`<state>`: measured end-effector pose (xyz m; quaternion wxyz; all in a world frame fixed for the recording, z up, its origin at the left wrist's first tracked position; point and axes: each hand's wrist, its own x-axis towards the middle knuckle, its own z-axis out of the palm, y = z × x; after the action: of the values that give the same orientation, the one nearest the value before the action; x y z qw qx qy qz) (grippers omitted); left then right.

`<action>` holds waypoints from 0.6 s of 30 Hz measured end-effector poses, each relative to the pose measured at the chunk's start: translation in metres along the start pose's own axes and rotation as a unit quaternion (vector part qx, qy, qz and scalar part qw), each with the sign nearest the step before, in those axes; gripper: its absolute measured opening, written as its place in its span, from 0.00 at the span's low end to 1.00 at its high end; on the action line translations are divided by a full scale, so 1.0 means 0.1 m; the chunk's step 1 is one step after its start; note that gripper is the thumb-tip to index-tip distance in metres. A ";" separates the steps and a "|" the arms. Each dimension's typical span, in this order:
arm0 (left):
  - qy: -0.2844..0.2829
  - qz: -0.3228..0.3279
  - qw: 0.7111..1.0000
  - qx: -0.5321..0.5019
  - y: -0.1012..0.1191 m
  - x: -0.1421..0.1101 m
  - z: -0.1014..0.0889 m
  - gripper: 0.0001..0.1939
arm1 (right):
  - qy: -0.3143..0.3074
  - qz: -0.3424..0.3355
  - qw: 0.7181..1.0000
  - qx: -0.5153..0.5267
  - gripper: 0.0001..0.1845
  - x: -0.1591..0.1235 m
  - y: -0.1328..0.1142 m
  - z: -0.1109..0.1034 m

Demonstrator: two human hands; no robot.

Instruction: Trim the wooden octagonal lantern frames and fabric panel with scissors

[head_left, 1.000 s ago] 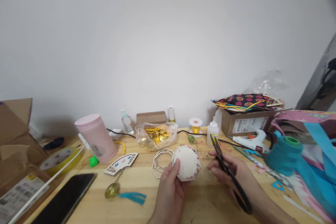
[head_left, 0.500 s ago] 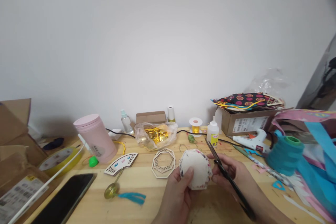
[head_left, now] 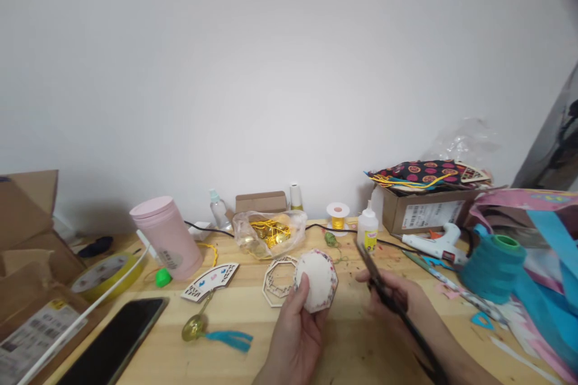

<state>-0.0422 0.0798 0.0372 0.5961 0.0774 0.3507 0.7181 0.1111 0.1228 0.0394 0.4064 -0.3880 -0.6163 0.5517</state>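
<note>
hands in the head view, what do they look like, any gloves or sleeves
The left hand and right hand are bare: no gloves, rings or markings show. The right forearm is uncovered, with no sleeve in view. Blur hides the right hand's finer detail.

Soft light brightens the wall (head_left: 289, 84), its edges dimmer, while the scissors (head_left: 397, 308) blur.

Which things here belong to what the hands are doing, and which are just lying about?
Apparently in the job:
- floral-edged pale piece, in the left hand
- dark scissors, in the right hand
- perhaps the openwork frame nearby

Seemingly just lying about:
- phone
- pink tumbler
- teal thread spool
</note>
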 end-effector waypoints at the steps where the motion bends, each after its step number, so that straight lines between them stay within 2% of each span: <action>1: -0.004 -0.009 1.000 0.005 0.00 -0.01 0.00 0.18 | 0.029 0.008 1.000 0.007 0.16 0.00 -0.02 -0.01; 4: -0.029 -0.028 0.998 0.041 -0.02 -0.04 0.02 0.16 | 0.089 0.020 0.996 0.025 0.20 0.02 -0.08 -0.03; 6: -0.054 -0.027 0.995 0.082 -0.05 -0.06 0.01 0.13 | 0.104 0.016 0.994 0.043 0.23 0.03 -0.09 -0.02; 10: -0.119 -0.013 0.978 0.170 -0.11 -0.05 -0.03 0.12 | 0.050 0.015 0.995 0.080 0.24 0.06 0.00 0.00; 13: -0.125 -0.022 0.971 0.204 -0.13 -0.06 -0.07 0.13 | 0.023 0.019 0.995 0.095 0.23 0.06 0.07 0.00; 18: -0.220 -0.024 0.968 0.115 -0.19 -0.08 -0.05 0.20 | 0.031 0.035 0.989 0.139 0.22 0.05 0.06 0.01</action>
<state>-0.0275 0.0713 0.0249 0.6626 0.2935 0.2926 0.6238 0.1084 0.1278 0.0333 0.4558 -0.3664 -0.5064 0.6337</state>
